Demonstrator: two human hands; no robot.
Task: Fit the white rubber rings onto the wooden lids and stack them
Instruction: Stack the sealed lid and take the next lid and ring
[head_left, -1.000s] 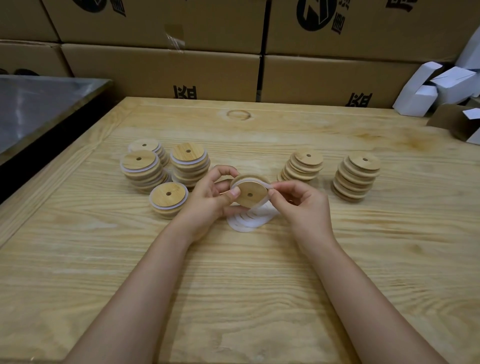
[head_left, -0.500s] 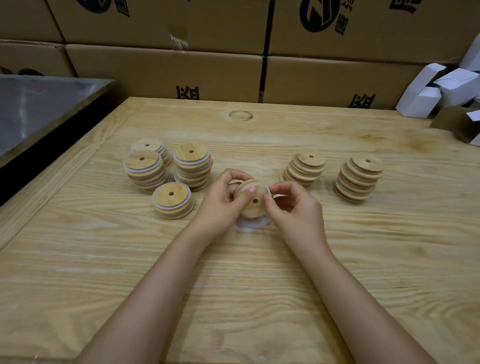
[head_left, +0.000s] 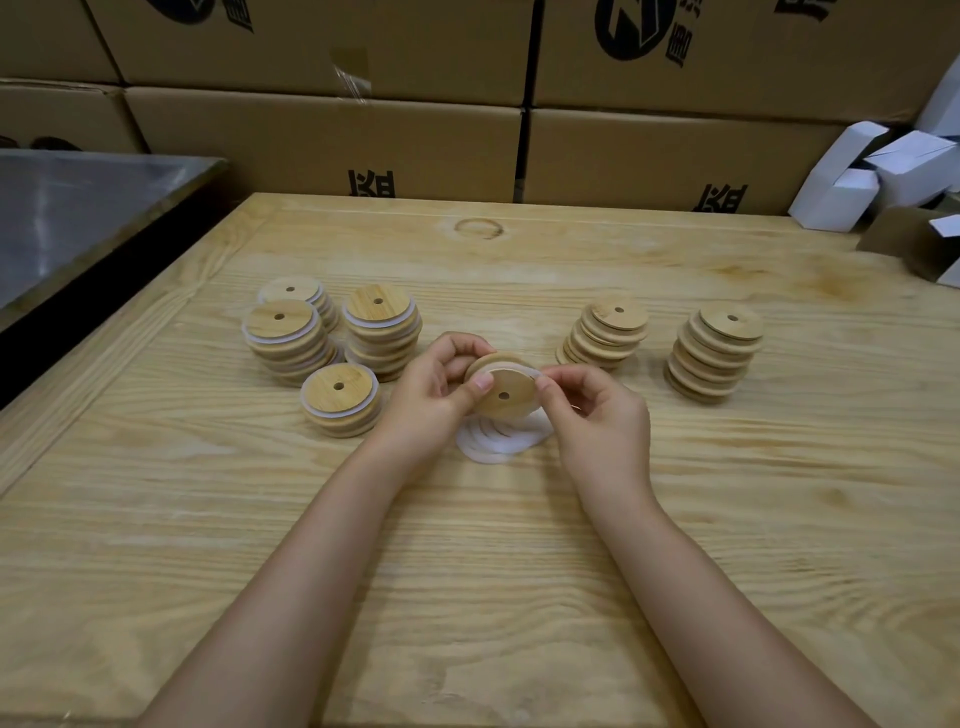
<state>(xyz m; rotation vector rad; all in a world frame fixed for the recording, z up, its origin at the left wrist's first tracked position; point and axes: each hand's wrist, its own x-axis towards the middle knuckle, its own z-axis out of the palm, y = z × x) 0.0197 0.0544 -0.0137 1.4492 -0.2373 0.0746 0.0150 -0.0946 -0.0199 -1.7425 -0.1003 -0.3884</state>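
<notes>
My left hand (head_left: 431, 392) grips a round wooden lid (head_left: 506, 397) with a centre hole, tilted toward me above the table. A white rubber ring (head_left: 511, 370) runs along the lid's upper edge, and my right hand (head_left: 597, 415) pinches it at the lid's right side. Under the lid lies a pile of loose white rings (head_left: 501, 441). Left of my hands stand stacks of lids with white rings (head_left: 340, 397) (head_left: 283, 332) (head_left: 382, 330). To the right stand two stacks of bare wooden lids (head_left: 605, 332) (head_left: 714, 353).
The wooden table (head_left: 467, 571) stretches toward me. Cardboard boxes (head_left: 322, 140) wall off the back. A metal surface (head_left: 67, 208) lies at the left, separated by a dark gap. White folded cartons (head_left: 852, 182) sit at the back right corner.
Both hands dipped toward the ring pile and came back up a little with the lid. My right fingers stay on the ring at the lid's right edge.
</notes>
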